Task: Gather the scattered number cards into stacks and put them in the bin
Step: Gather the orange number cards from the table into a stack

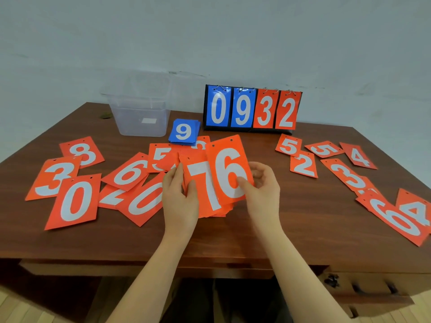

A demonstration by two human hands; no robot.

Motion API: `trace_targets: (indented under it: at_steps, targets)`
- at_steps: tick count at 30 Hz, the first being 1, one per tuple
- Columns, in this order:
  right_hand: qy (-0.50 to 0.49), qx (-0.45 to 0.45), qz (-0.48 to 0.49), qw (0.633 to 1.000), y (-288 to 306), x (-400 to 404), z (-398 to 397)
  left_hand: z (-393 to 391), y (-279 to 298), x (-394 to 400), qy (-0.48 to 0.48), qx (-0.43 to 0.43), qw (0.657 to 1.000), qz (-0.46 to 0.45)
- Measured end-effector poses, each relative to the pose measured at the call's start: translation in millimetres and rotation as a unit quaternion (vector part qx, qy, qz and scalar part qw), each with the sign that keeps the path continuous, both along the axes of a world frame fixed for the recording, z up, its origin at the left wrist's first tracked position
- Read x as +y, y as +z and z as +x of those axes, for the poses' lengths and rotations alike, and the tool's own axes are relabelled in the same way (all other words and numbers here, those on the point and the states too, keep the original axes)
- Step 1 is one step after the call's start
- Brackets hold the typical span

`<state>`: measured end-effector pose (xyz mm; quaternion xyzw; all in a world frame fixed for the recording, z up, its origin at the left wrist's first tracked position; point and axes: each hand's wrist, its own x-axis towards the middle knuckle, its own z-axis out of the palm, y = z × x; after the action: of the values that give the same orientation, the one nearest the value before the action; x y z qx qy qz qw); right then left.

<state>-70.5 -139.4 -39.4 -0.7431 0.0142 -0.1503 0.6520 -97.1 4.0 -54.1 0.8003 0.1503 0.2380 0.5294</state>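
Note:
Orange number cards lie scattered over the brown table (233,236). At the centre my left hand (179,194) grips a stack of orange cards with a 7 (203,183) on top. My right hand (263,190) pinches an orange 6 card (227,169) that overlaps the stack's right side. A neat pile of blue cards topped by a 9 (184,132) sits just behind. The clear plastic bin (140,108) stands at the back left, with no cards visible in it. Loose cards lie left, such as a 0 (74,201), and right, such as a 2 (303,164).
A flip scoreboard (253,109) reading 0 9 3 2 stands at the back centre against the pale wall. More loose cards reach the table's right edge (405,220). A drawer handle (370,289) shows under the front right edge.

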Motion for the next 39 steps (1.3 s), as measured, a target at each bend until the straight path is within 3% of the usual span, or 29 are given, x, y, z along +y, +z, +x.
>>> trace_targets:
  at_steps: [6,10,14,18,25,35,39]
  targets:
    - [0.062,0.009,-0.074,0.995,-15,28,-4,-7,0,4,-0.005,-0.039,0.997,-0.062]
    - [0.102,0.023,-0.13,0.986,-18,39,7,-7,-6,17,0.021,-0.022,0.998,-0.051]
    - [0.056,0.049,-0.175,0.982,-21,38,41,1,-9,38,0.045,-0.015,0.998,-0.036]
    - [-0.001,0.133,-0.308,0.942,-22,38,86,18,-8,55,0.058,-0.007,0.998,-0.021]
    - [0.099,0.148,-0.438,0.881,-28,44,132,42,-13,66,0.069,0.037,0.997,-0.016]
    - [0.103,0.161,-0.474,0.86,-25,24,106,36,-18,60,0.068,0.051,0.996,-0.016]
    - [0.111,0.15,-0.427,0.885,-24,12,82,24,-16,52,0.062,0.023,0.998,-0.002]
